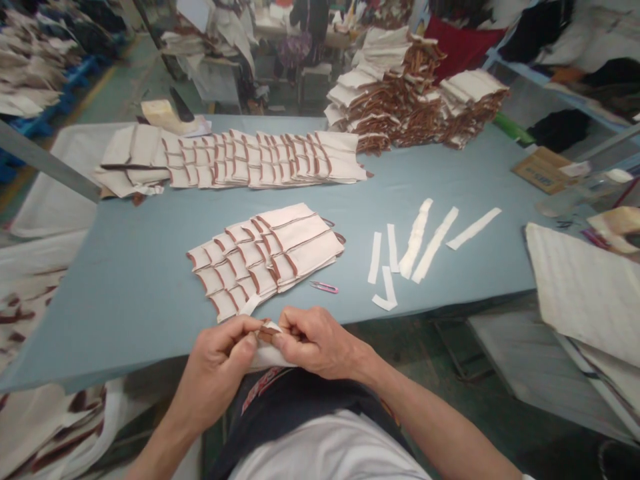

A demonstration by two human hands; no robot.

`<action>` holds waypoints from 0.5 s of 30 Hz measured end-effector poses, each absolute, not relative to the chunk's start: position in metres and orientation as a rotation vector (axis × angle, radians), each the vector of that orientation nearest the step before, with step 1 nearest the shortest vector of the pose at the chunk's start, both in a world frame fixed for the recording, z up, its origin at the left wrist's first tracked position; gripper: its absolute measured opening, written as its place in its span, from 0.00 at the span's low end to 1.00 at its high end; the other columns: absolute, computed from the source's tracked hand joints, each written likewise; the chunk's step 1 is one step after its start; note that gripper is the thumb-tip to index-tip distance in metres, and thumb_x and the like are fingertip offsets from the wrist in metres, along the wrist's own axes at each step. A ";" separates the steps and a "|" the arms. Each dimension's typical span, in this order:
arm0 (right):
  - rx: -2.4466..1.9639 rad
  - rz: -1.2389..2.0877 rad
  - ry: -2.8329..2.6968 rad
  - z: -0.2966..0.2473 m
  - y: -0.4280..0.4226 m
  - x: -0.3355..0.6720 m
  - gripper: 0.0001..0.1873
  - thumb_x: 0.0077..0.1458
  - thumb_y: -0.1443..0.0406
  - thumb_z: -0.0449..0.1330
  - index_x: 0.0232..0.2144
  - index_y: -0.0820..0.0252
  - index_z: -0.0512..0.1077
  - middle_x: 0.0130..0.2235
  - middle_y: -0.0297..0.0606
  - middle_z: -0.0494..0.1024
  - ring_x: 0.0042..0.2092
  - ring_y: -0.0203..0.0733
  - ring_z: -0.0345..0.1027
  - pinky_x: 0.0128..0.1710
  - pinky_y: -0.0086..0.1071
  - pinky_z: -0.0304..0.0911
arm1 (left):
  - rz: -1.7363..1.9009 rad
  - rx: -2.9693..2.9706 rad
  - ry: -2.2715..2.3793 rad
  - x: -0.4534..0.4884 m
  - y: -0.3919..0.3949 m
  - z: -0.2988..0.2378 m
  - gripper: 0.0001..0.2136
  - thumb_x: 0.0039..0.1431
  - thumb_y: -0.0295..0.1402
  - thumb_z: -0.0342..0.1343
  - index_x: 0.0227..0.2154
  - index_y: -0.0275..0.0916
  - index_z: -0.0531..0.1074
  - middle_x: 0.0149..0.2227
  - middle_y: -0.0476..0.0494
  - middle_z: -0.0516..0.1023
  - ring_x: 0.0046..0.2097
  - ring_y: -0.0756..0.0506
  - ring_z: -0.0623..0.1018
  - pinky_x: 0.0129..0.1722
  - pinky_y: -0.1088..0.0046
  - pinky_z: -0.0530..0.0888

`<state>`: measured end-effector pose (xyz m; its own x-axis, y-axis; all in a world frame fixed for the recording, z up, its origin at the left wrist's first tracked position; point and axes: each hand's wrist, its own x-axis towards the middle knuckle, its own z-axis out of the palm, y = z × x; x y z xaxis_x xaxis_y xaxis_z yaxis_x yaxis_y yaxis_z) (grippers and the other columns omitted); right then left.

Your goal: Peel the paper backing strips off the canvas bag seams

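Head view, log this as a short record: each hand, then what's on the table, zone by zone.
Left hand: pinches a brown-trimmed cloth piece
Right hand: pinches the same piece
Table, centre: overlapping brown-edged panels, pink-handled snips
Table, right: white strips, one bent
Table, back: long overlapping row, stacked cloth towards the right

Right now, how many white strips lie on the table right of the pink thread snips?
6: leftmost strip, second strip beside it, bent strip nearer the person, long wrinkled strip, slanted strip right of that, far-right strip. Overlaps may hide others.
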<state>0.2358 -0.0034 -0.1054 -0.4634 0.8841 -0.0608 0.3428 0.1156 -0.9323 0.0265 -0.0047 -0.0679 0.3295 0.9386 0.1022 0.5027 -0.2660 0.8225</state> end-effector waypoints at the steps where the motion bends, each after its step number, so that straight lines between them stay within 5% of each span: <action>1: -1.200 1.316 -1.875 -0.106 -0.003 0.235 0.11 0.63 0.65 0.62 0.30 0.54 0.65 0.23 0.22 0.63 0.26 0.32 0.55 0.29 0.28 0.50 | 0.790 1.876 1.270 0.027 -0.005 -0.069 0.17 0.67 0.34 0.50 0.29 0.42 0.83 0.22 0.53 0.83 0.21 0.49 0.78 0.21 0.78 0.72; 8: -1.242 1.151 -1.911 -0.111 -0.006 0.223 0.12 0.60 0.66 0.62 0.28 0.53 0.62 0.24 0.25 0.65 0.26 0.33 0.54 0.30 0.31 0.46 | 0.691 1.559 1.360 0.024 -0.008 -0.077 0.15 0.64 0.45 0.60 0.28 0.42 0.84 0.33 0.45 0.89 0.34 0.42 0.85 0.35 0.74 0.79; 15: -1.237 1.161 -1.860 -0.113 -0.011 0.217 0.12 0.62 0.64 0.62 0.30 0.53 0.61 0.25 0.25 0.65 0.26 0.34 0.54 0.29 0.31 0.47 | 0.805 1.394 1.456 0.030 -0.016 -0.098 0.17 0.65 0.44 0.59 0.23 0.42 0.73 0.29 0.47 0.83 0.32 0.44 0.79 0.34 0.72 0.77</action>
